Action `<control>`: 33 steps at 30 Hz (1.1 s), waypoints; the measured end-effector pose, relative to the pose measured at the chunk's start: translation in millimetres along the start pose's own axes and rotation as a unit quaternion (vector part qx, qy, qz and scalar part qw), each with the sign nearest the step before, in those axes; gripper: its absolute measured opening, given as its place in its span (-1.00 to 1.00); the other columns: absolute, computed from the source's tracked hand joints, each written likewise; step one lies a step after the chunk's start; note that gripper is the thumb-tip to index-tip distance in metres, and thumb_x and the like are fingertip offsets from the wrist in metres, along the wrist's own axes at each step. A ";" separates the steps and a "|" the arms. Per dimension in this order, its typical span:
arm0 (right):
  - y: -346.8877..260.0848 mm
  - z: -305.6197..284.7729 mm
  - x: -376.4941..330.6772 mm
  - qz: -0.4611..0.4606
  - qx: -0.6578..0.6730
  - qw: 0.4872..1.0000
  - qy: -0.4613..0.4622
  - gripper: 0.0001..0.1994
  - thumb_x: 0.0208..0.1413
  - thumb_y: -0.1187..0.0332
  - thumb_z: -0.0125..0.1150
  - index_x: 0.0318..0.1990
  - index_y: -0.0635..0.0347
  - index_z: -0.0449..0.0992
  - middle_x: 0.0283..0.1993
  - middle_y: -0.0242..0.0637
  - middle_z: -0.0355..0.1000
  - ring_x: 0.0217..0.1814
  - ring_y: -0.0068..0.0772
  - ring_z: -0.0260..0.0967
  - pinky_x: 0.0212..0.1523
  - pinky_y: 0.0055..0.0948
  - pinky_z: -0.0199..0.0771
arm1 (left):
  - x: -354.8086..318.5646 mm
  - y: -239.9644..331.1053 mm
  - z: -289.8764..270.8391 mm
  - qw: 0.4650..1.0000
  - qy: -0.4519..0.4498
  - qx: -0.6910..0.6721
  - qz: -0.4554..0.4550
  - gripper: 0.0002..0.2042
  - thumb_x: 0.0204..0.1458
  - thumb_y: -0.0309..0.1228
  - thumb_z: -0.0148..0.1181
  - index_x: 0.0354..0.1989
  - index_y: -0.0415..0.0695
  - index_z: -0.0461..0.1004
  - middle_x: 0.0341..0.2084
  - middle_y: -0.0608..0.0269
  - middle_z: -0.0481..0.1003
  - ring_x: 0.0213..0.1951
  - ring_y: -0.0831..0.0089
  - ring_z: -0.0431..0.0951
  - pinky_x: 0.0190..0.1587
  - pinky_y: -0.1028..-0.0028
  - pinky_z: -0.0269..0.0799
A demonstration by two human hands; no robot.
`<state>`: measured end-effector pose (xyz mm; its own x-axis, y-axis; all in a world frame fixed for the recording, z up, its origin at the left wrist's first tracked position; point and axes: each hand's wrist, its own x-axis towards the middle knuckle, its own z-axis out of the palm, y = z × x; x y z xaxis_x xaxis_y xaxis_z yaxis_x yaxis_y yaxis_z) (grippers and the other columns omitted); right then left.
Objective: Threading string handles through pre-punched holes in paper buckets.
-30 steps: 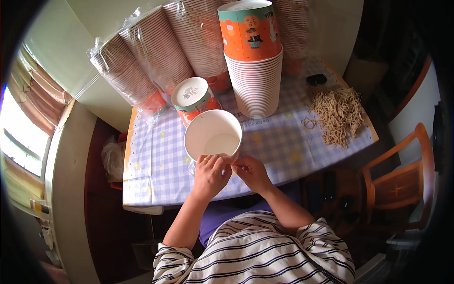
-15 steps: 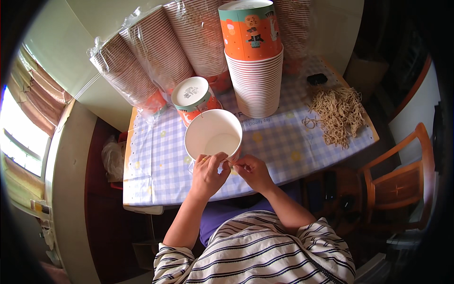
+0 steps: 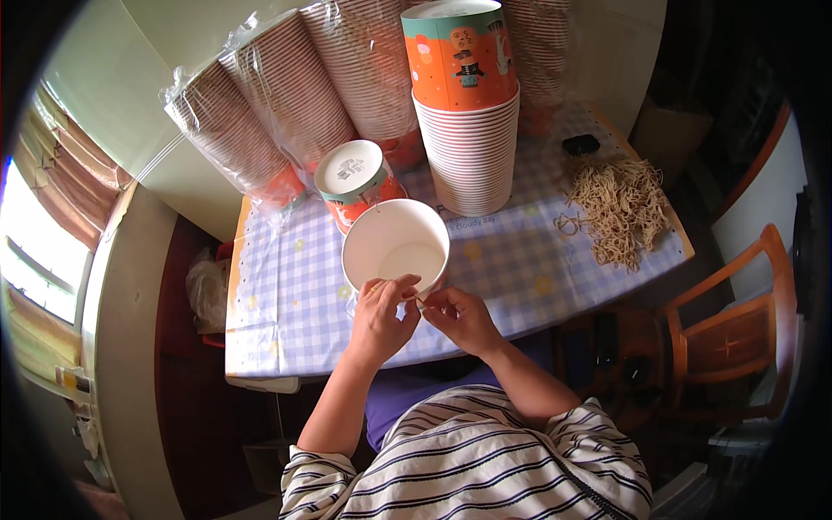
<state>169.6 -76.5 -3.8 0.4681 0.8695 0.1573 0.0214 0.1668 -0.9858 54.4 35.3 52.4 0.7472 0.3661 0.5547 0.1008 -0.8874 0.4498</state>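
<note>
Since a second earlier both hands had hardly shifted: the left hand and right hand pinched a thin string at the near rim of the empty white cup, held tilted over the table. Beyond stood an upturned cup, a tall stack and sleeved cups.

I see checked tablecloth covering table. At twelve o'clock, tall stack of orange printed paper tubs. At eleven, wrapped sleeves of ribbed cups leaning against wall; just below them, upturned orange tub. At two o'clock, heap of tan strings, small black object beside it. Wooden chair at three o'clock.
</note>
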 end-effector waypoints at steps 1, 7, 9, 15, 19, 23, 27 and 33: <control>-0.6 1.2 0.4 0.009 -0.010 1.000 0.002 -0.87 0.04 0.40 0.25 -0.31 0.24 0.48 -0.44 -0.49 0.40 -0.51 -0.80 0.13 -0.48 -0.72 0.17 | -0.1 0.2 0.0 1.000 0.003 0.000 0.001 -0.60 -0.25 -0.65 0.15 -0.15 -0.09 0.39 -0.48 0.29 0.53 -0.36 0.34 0.54 -0.11 0.34 0.33; 5.7 1.4 0.0 -0.017 0.078 0.997 -0.004 -0.90 0.09 0.43 0.21 -0.31 0.27 0.47 -0.43 -0.49 0.39 -0.43 -0.79 0.22 -0.41 -0.71 0.26 | -1.9 2.2 -0.1 1.000 -0.002 -0.003 -0.011 -0.61 -0.22 -0.65 0.16 -0.12 -0.09 0.39 -0.48 0.28 0.54 -0.35 0.31 0.54 -0.07 0.32 0.34; 10.2 3.0 1.2 -0.031 0.078 0.996 0.001 -0.90 0.09 0.42 0.21 -0.32 0.26 0.47 -0.48 -0.52 0.37 -0.49 -0.80 0.17 -0.47 -0.70 0.21 | -2.2 1.0 0.6 1.000 -0.006 -0.007 -0.008 -0.61 -0.21 -0.65 0.16 -0.12 -0.09 0.39 -0.49 0.27 0.55 -0.35 0.31 0.55 -0.06 0.32 0.35; 24.0 0.4 1.6 0.004 0.014 1.000 0.016 -0.89 0.08 0.41 0.21 -0.32 0.27 0.48 -0.48 -0.50 0.38 -0.48 -0.78 0.19 -0.45 -0.68 0.23 | 1.7 2.6 0.7 1.000 0.000 0.002 0.001 -0.63 -0.19 -0.65 0.16 -0.13 -0.09 0.39 -0.51 0.29 0.55 -0.37 0.32 0.56 -0.08 0.32 0.36; 20.7 -0.1 2.9 0.007 -0.017 0.999 0.044 -0.89 0.06 0.39 0.22 -0.35 0.25 0.51 -0.51 -0.49 0.38 -0.54 -0.76 0.15 -0.52 -0.66 0.18 | 0.5 0.0 2.6 1.000 0.011 0.006 0.011 -0.65 -0.19 -0.64 0.16 -0.15 -0.10 0.40 -0.50 0.28 0.55 -0.37 0.32 0.56 -0.06 0.31 0.36; 16.9 -1.8 -0.8 -0.009 -0.036 0.999 0.037 -0.88 0.04 0.38 0.24 -0.35 0.24 0.51 -0.51 -0.48 0.39 -0.54 -0.76 0.15 -0.53 -0.66 0.18 | -0.5 -1.2 3.3 1.000 0.012 0.012 0.014 -0.65 -0.19 -0.64 0.16 -0.15 -0.10 0.39 -0.49 0.27 0.55 -0.37 0.31 0.56 -0.05 0.28 0.35; 15.7 -0.7 -1.9 -0.015 0.005 0.999 0.029 -0.89 0.04 0.40 0.25 -0.34 0.24 0.51 -0.50 -0.50 0.39 -0.53 -0.77 0.16 -0.51 -0.67 0.19 | 0.4 0.9 0.9 1.000 0.005 0.006 0.019 -0.65 -0.20 -0.63 0.18 -0.16 -0.10 0.40 -0.49 0.28 0.54 -0.37 0.30 0.56 -0.04 0.27 0.35; 24.2 3.4 2.1 -0.030 0.014 0.998 0.046 -0.90 0.05 0.44 0.22 -0.29 0.25 0.51 -0.45 -0.51 0.44 -0.52 -0.80 0.16 -0.50 -0.70 0.20 | 0.1 0.1 1.7 0.999 0.002 0.002 0.051 -0.67 -0.21 -0.60 0.23 -0.19 -0.09 0.41 -0.50 0.31 0.54 -0.38 0.32 0.55 0.00 0.24 0.35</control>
<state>168.1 -69.1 -27.2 0.5466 0.8111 0.2085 0.0285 0.2308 -0.9726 55.7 34.7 51.3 0.7517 0.2744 0.5997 0.0271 -0.9214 0.3877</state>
